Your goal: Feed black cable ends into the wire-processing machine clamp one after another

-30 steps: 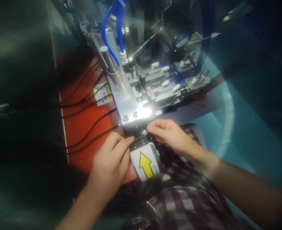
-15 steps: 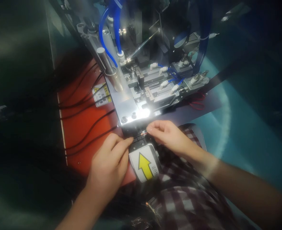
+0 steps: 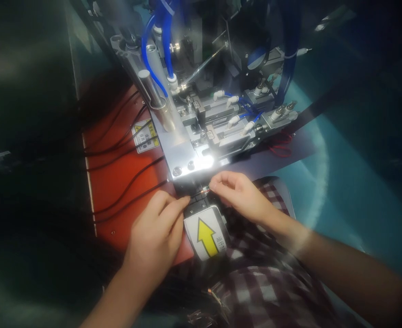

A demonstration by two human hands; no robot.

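Thumb and fingers of my left hand [image 3: 162,225] are pinched together at the left of a small dark fixture [image 3: 197,200] on the machine's front. My right hand [image 3: 240,193] is closed in a pinch on the fixture's other side. Between my fingertips lies a thin wire-like piece [image 3: 205,190] with a coppery part; its ends run toward both hands. What exactly each pinch holds is too small to tell. Just below is a white cover [image 3: 207,233] with a yellow arrow.
Behind my hands stands a metal machine [image 3: 183,150] with blue air tubes [image 3: 168,45]. Black cables [image 3: 129,187] cross the red-orange base plate [image 3: 112,196] on the left, near a warning label [image 3: 146,135]. Checked cloth [image 3: 262,287] shows below.
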